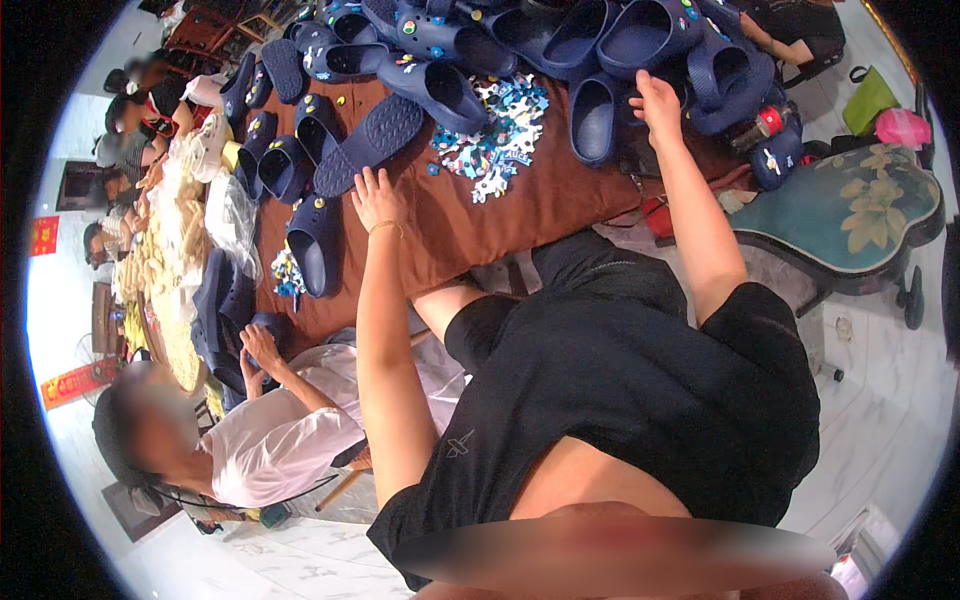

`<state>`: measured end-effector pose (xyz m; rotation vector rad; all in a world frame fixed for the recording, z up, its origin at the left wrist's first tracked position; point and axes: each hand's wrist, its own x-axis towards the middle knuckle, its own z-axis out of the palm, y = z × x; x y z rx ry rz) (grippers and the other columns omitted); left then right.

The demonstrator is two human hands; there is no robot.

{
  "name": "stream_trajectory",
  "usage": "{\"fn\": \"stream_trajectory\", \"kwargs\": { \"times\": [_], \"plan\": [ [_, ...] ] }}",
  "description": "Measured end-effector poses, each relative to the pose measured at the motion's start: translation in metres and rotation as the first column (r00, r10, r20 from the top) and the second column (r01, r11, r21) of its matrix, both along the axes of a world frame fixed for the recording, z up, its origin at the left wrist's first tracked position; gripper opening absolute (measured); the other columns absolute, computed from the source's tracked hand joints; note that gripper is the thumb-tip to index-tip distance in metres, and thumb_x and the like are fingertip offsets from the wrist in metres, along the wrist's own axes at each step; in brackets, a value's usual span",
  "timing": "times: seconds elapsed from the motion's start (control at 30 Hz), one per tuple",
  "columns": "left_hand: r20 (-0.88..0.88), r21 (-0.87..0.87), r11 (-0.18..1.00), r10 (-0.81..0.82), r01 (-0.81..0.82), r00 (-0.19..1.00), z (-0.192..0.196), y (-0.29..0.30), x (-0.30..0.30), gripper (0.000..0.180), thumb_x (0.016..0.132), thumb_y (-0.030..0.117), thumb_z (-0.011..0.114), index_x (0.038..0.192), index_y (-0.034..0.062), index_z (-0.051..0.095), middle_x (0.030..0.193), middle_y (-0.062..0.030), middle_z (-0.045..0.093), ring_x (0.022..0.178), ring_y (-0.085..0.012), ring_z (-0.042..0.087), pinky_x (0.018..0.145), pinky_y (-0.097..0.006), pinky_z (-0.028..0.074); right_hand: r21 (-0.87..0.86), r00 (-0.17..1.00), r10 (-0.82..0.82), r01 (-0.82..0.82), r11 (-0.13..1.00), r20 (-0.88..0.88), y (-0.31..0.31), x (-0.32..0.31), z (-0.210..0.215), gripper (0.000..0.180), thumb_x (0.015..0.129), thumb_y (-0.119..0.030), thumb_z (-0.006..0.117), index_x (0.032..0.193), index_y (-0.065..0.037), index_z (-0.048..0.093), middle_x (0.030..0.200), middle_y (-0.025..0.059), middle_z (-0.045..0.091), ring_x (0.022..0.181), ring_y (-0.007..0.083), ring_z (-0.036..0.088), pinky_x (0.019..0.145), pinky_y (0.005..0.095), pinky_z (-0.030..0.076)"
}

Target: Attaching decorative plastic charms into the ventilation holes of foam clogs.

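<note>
Nearest the camera, the person's black short-sleeved shirt (620, 390) fills the lower middle of the view, and both bare forearms are stretched away from it toward the counter (560, 205), which is covered with a brown cloth. A co-worker in a white shirt (275, 440) is seated at the counter's left edge, with a dark clog held in that person's own hands.

The left hand (376, 198) is laid flat and open on the brown cloth near the counter's near edge, fingers spread, with nothing gripped; a thin gold bracelet (385, 228) is worn at the wrist. The fingertips lie just beside the upturned navy rubber clog with a studded sole (372, 140), apparently as a steadying rest while the other arm is extended.

Beyond it, toward the counter's middle, a loose heap of small colourful plastic shoe charms (495, 135) is spread, kept within reach of both hands.

The right hand (655, 100) is reached farther, to the pile at the far right of the counter, and is closed over the rim of a navy blue foam clog (598, 120) lying sole down; the exact grip cannot be told. More navy clogs (560, 35) are heaped along the far edge. A teal cushioned stool with a floral pattern (850, 205) stands off the right edge.
</note>
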<state>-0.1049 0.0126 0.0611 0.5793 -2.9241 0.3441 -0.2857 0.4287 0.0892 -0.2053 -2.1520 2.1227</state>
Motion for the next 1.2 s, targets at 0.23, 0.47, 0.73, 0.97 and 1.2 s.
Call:
{"fn": "stream_trajectory", "kwargs": {
  "times": [0.23,0.47,0.73,0.97,1.2],
  "plan": [
    [-0.251,0.161,0.951,-0.219,0.263,0.943,-0.004,0.049,0.023,0.048,0.066,0.022,0.06,0.112,0.0118,0.049,0.126,-0.0131,0.037,0.118,-0.0303,0.032,0.096,-0.044,0.027,0.018,0.975,-0.099,0.097,0.995,0.199,-0.016,-0.033,0.027,0.054,0.066,-0.034,0.068,0.082,0.013,0.047,0.065,0.0145,0.055,0.045,0.0148,0.054,0.032,0.0221,0.037],
    [-0.453,0.435,0.82,-0.159,0.373,0.877,0.01,0.097,0.066,0.039,0.071,0.012,0.055,0.109,0.0053,0.048,0.117,-0.0163,0.043,0.108,-0.0329,0.04,0.091,-0.04,0.033,-0.105,0.975,0.055,-0.079,0.991,-0.215,-0.052,0.029,0.014,0.019,0.068,-0.01,0.059,0.081,0.0,0.051,0.069,0.0062,0.056,0.048,0.0133,0.052,0.039,0.0233,0.041],
    [-0.708,0.491,0.721,0.002,0.49,0.706,0.037,0.145,0.127,0.02,0.073,-0.001,0.053,0.093,0.0017,0.055,0.093,-0.0126,0.055,0.084,-0.0253,0.055,0.069,-0.029,0.045,0.337,0.565,0.818,-0.794,0.505,0.106,-0.138,0.16,-0.031,0.051,0.06,-0.017,0.057,0.106,0.002,0.046,0.09,0.0198,0.058,0.085,0.0297,0.056,0.078,0.036,0.043],
    [-0.58,0.644,0.703,0.193,0.301,0.791,-0.007,0.123,0.114,0.019,0.074,-0.001,0.048,0.091,0.0008,0.056,0.097,-0.0154,0.055,0.086,-0.027,0.054,0.072,-0.033,0.044,0.074,0.236,0.729,-0.966,0.248,0.643,-0.187,0.184,-0.052,0.051,0.067,-0.024,0.061,0.103,0.008,0.046,0.061,0.0183,0.057,0.053,0.0254,0.059,0.049,0.0341,0.047],
    [-0.392,0.584,0.809,0.204,0.072,0.897,-0.051,0.101,0.072,0.018,0.069,0.001,0.046,0.086,-0.0027,0.052,0.083,-0.0236,0.052,0.079,-0.0378,0.051,0.07,-0.043,0.042,0.745,0.776,0.606,-0.299,0.597,-0.174,-0.217,0.08,-0.045,0.057,0.065,-0.031,0.066,0.108,-0.002,0.044,0.101,0.0208,0.049,0.094,0.0358,0.048,0.079,0.04,0.04]
  ]
}}
